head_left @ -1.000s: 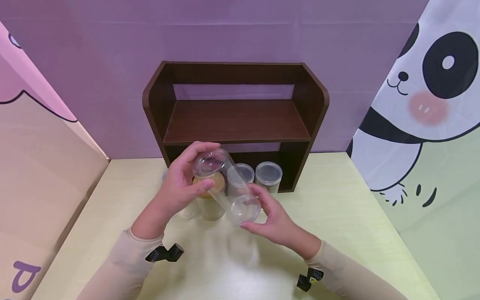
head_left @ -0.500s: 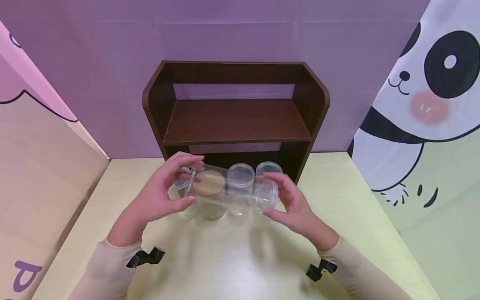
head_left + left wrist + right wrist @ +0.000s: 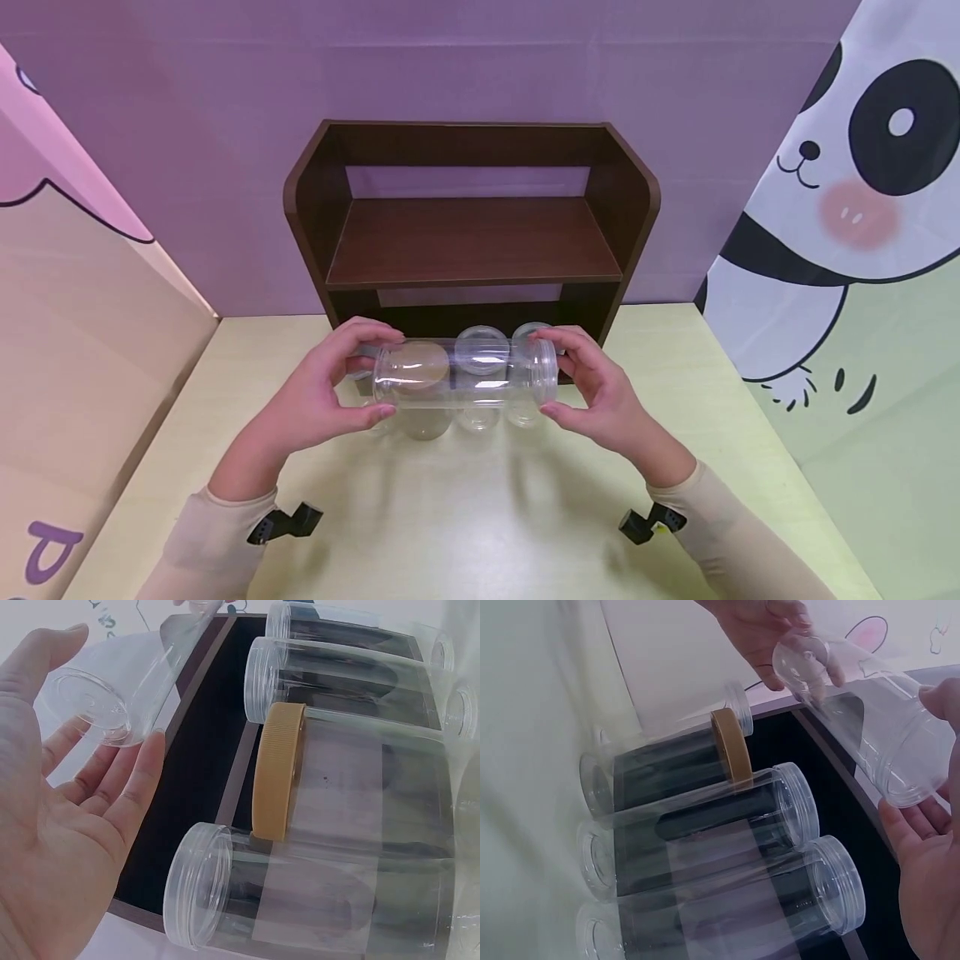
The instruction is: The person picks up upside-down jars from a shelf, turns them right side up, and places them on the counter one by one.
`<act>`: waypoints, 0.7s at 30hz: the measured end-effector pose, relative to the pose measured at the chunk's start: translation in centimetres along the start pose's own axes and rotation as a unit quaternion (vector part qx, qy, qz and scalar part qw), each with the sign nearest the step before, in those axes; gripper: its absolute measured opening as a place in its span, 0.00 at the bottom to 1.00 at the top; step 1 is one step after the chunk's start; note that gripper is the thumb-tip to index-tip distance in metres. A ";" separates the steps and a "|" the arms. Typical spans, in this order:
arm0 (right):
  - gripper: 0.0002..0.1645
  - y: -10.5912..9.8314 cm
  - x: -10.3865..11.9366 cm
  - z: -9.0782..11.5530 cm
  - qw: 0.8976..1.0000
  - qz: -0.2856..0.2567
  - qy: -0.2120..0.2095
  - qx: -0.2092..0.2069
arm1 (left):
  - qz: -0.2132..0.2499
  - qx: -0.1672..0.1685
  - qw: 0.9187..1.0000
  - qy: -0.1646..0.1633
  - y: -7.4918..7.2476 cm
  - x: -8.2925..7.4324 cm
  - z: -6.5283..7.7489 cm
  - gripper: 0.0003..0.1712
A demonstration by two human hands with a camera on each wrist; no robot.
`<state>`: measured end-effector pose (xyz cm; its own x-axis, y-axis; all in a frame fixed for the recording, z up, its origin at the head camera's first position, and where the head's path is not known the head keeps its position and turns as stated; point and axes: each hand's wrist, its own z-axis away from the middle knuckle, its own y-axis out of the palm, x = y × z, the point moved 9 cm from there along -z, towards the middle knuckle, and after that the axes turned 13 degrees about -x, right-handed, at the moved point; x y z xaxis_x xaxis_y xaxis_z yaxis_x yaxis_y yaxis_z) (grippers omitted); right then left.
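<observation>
A clear plastic jar (image 3: 480, 375) lies level in the air between my two hands, above the row of standing jars. My left hand (image 3: 326, 387) grips its base end, thumb below and fingers above. At the lidded end, my right hand (image 3: 596, 396) holds it the same way. The left wrist view shows the jar's round base (image 3: 90, 705) between thumb and fingers. In the right wrist view the clear screw lid (image 3: 911, 765) sits within my right hand's grip. Behind the held jar stands a jar with a tan lid (image 3: 277, 772), among several clear-lidded jars (image 3: 832, 885).
A dark brown two-tier shelf (image 3: 472, 242) stands at the back of the pale table (image 3: 465, 517), against a purple backdrop (image 3: 480, 67). The standing jars line up before its lower tier. A panda-printed panel (image 3: 825, 208) borders the right side.
The held jar has turned from a steep slant to level. My left hand has moved left and down, and my right hand has moved right, so they are farther apart.
</observation>
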<state>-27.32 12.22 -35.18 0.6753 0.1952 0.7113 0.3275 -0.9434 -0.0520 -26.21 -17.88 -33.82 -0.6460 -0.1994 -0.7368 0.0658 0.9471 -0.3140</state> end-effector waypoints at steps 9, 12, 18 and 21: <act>0.46 0.0 0.2 -0.3 1.000 -0.005 -0.016 0.006 | -0.015 -0.007 1.000 -0.005 -0.2 0.5 0.3 0.44; 0.46 -0.1 0.3 -0.4 1.000 -0.006 -0.015 0.007 | -0.027 -0.009 1.000 -0.005 -0.2 0.5 0.4 0.45; 0.48 -0.5 0.7 -0.7 1.000 -0.010 -0.003 -0.002 | -0.046 -0.015 0.999 -0.014 0.1 0.6 0.5 0.46; 0.48 -0.7 0.9 -0.9 1.000 -0.022 -0.007 -0.007 | -0.052 -0.015 0.998 -0.019 0.4 0.8 0.7 0.46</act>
<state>-27.52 12.82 -33.91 0.6700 0.2393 0.7027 0.3474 -0.9377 -0.0118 -26.17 -17.83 -34.94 -0.6184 -0.3057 -0.7239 -0.0238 0.9281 -0.3716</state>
